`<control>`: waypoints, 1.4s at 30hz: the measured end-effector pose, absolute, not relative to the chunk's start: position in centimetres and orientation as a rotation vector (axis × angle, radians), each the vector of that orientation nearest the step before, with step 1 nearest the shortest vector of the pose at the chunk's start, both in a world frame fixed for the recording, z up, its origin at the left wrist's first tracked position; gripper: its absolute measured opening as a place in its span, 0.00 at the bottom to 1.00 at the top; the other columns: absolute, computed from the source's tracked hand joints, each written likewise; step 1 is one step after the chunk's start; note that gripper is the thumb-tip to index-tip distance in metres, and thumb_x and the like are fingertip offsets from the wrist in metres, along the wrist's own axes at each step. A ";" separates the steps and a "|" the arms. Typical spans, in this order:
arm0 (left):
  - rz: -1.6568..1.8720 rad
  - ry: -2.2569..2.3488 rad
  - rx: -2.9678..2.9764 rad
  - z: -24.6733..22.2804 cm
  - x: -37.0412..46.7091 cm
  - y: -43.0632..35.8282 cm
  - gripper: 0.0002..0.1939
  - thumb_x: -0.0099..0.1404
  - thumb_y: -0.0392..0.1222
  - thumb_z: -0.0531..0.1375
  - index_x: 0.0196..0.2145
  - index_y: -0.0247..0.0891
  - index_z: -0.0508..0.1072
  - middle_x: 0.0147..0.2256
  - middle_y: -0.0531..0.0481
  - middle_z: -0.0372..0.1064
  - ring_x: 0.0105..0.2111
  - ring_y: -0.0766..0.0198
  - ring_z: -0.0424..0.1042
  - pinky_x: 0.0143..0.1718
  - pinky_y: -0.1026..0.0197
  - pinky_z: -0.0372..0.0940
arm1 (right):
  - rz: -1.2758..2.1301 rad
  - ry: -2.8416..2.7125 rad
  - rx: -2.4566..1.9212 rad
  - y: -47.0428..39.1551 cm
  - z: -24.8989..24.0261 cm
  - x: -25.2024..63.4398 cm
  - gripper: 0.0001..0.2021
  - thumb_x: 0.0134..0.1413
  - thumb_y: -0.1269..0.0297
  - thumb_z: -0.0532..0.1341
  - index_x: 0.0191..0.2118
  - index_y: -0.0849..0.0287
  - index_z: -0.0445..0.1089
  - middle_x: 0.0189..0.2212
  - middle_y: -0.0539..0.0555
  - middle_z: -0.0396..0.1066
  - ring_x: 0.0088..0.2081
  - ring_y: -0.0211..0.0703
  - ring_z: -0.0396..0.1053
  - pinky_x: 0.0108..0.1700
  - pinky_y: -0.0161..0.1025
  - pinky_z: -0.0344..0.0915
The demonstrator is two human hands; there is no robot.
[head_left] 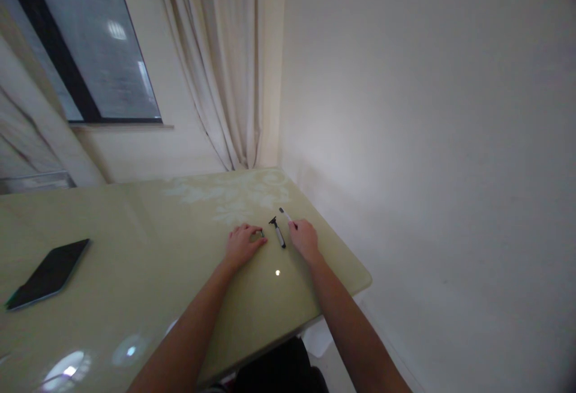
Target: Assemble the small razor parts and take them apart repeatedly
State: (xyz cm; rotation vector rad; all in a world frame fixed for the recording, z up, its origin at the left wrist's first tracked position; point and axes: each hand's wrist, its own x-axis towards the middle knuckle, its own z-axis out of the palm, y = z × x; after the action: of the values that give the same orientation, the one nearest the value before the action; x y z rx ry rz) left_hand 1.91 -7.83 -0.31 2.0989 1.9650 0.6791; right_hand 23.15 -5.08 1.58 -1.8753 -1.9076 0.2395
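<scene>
On the pale green table lies a razor (279, 234) with a dark head and a grey and black handle, between my two hands. My left hand (244, 244) rests on the table left of it, thumb and forefinger pinched around a small dark object (261, 233), too small to name. To the razor's right, my right hand (304, 239) is closed on the lower part of a toothbrush (285, 213). The brush's dark head points away from me, toward the far edge, and its lower end is partly hidden by my fingers.
A dark flat tablet-like object (50, 274) lies on the left part of the table (135, 249). A wall (405, 141) borders the table's right side. Curtains (220, 57) hang behind the far edge, beside a window (99, 39).
</scene>
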 end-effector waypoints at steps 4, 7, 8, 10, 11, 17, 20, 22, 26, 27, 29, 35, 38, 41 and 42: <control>0.702 1.952 2.099 -0.5 1.9 -7.8 0.20 0.65 0.55 0.63 0.52 0.46 0.79 0.47 0.44 0.74 0.51 0.49 0.70 0.53 0.50 0.60 | 0.183 -1.890 -1.923 -5.1 1.4 23.5 0.14 0.67 0.62 0.57 0.41 0.59 0.81 0.41 0.62 0.79 0.40 0.47 0.75 0.37 0.35 0.60; 0.716 1.947 2.101 -0.6 1.8 -7.8 0.20 0.65 0.55 0.63 0.51 0.46 0.79 0.47 0.45 0.74 0.51 0.50 0.70 0.53 0.50 0.60 | 0.169 -1.892 -1.931 -4.9 1.2 23.8 0.11 0.64 0.64 0.59 0.41 0.58 0.81 0.42 0.62 0.78 0.41 0.47 0.75 0.37 0.35 0.60; 0.716 1.945 2.102 -0.6 1.8 -7.8 0.20 0.65 0.55 0.63 0.51 0.46 0.79 0.47 0.45 0.74 0.51 0.50 0.70 0.53 0.50 0.60 | 0.175 -1.892 -1.932 -4.8 1.1 23.8 0.11 0.64 0.64 0.60 0.41 0.58 0.81 0.42 0.61 0.78 0.41 0.47 0.75 0.37 0.35 0.60; 0.712 1.945 2.101 -0.5 1.8 -7.8 0.20 0.65 0.55 0.63 0.51 0.47 0.79 0.47 0.45 0.75 0.51 0.49 0.70 0.53 0.50 0.60 | 0.182 -1.882 -1.931 -4.7 0.9 23.9 0.10 0.62 0.65 0.60 0.41 0.58 0.81 0.42 0.61 0.78 0.41 0.47 0.74 0.37 0.35 0.60; 0.710 1.947 2.098 -0.5 1.8 -7.8 0.20 0.65 0.55 0.63 0.51 0.47 0.79 0.47 0.45 0.75 0.51 0.49 0.69 0.53 0.50 0.59 | 0.182 -1.876 -1.927 -4.7 0.9 23.9 0.10 0.62 0.66 0.60 0.41 0.58 0.80 0.41 0.60 0.78 0.41 0.46 0.74 0.37 0.35 0.60; 0.706 1.939 2.092 -0.5 1.7 -7.8 0.21 0.65 0.56 0.63 0.52 0.47 0.79 0.48 0.44 0.74 0.51 0.50 0.70 0.54 0.50 0.59 | 0.201 -1.852 -1.920 -4.6 0.8 24.0 0.10 0.60 0.68 0.61 0.41 0.59 0.80 0.41 0.60 0.78 0.42 0.46 0.74 0.39 0.35 0.60; 0.705 1.937 2.097 -0.6 1.7 -7.7 0.21 0.65 0.56 0.63 0.52 0.47 0.79 0.47 0.44 0.74 0.50 0.49 0.70 0.53 0.50 0.59 | 0.205 -1.860 -1.923 -4.5 0.8 24.0 0.10 0.60 0.68 0.61 0.41 0.60 0.80 0.42 0.61 0.78 0.42 0.46 0.74 0.40 0.35 0.61; 0.700 1.942 2.104 -0.7 1.7 -7.6 0.21 0.65 0.56 0.63 0.52 0.47 0.79 0.47 0.44 0.74 0.50 0.49 0.70 0.53 0.50 0.60 | 0.199 -1.862 -1.923 -4.4 0.7 24.0 0.10 0.60 0.68 0.61 0.41 0.60 0.81 0.42 0.62 0.78 0.43 0.47 0.74 0.40 0.35 0.61; 0.693 1.949 2.103 -0.6 1.8 -7.6 0.20 0.65 0.56 0.62 0.51 0.47 0.79 0.47 0.45 0.74 0.51 0.50 0.69 0.54 0.50 0.59 | 0.189 -1.859 -1.926 -4.5 0.8 24.0 0.10 0.60 0.69 0.61 0.40 0.60 0.81 0.42 0.62 0.78 0.43 0.47 0.74 0.41 0.35 0.61; 0.691 1.949 2.101 -0.6 1.8 -7.6 0.20 0.65 0.56 0.63 0.51 0.47 0.79 0.47 0.45 0.74 0.51 0.50 0.69 0.54 0.50 0.59 | 0.187 -1.857 -1.926 -4.6 0.9 24.0 0.10 0.60 0.69 0.61 0.40 0.60 0.81 0.41 0.62 0.78 0.43 0.47 0.74 0.40 0.35 0.61; 0.688 1.944 2.102 -0.5 1.8 -7.7 0.20 0.65 0.56 0.63 0.51 0.47 0.79 0.47 0.45 0.74 0.51 0.50 0.70 0.53 0.51 0.60 | 0.190 -1.851 -1.936 -4.6 1.0 24.0 0.10 0.60 0.68 0.61 0.40 0.60 0.81 0.41 0.62 0.78 0.42 0.46 0.74 0.40 0.35 0.61; 0.703 1.932 2.102 -0.6 1.7 -7.6 0.20 0.65 0.56 0.63 0.51 0.47 0.79 0.47 0.44 0.74 0.51 0.50 0.69 0.53 0.51 0.60 | 0.190 -1.856 -1.937 -4.6 1.1 24.0 0.10 0.61 0.68 0.60 0.39 0.61 0.81 0.40 0.62 0.78 0.41 0.46 0.74 0.40 0.36 0.61; 0.707 1.927 2.111 -0.7 1.7 -7.6 0.20 0.65 0.56 0.63 0.52 0.47 0.79 0.47 0.44 0.74 0.51 0.50 0.69 0.53 0.51 0.60 | 0.176 -1.861 -1.934 -4.5 1.0 24.1 0.10 0.61 0.69 0.60 0.39 0.61 0.81 0.41 0.62 0.78 0.42 0.46 0.74 0.40 0.36 0.61; 0.698 1.927 2.106 -0.6 1.8 -7.6 0.20 0.65 0.56 0.63 0.52 0.47 0.78 0.47 0.44 0.74 0.51 0.50 0.69 0.53 0.50 0.60 | 0.169 -1.869 -1.929 -4.5 0.9 24.2 0.10 0.61 0.69 0.60 0.39 0.62 0.81 0.40 0.62 0.78 0.42 0.46 0.74 0.41 0.35 0.61; 0.695 1.928 2.102 -0.6 1.8 -7.6 0.20 0.65 0.56 0.63 0.51 0.47 0.79 0.47 0.44 0.74 0.51 0.49 0.69 0.53 0.50 0.60 | 0.165 -1.870 -1.929 -4.5 0.9 24.2 0.10 0.61 0.68 0.60 0.39 0.62 0.81 0.40 0.62 0.77 0.42 0.46 0.74 0.41 0.35 0.61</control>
State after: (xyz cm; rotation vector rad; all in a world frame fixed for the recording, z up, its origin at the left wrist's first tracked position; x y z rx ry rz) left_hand 1.77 -7.61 -0.58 2.1021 1.9285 0.6947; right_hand 24.25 -4.45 0.89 -1.9287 -1.8695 0.1651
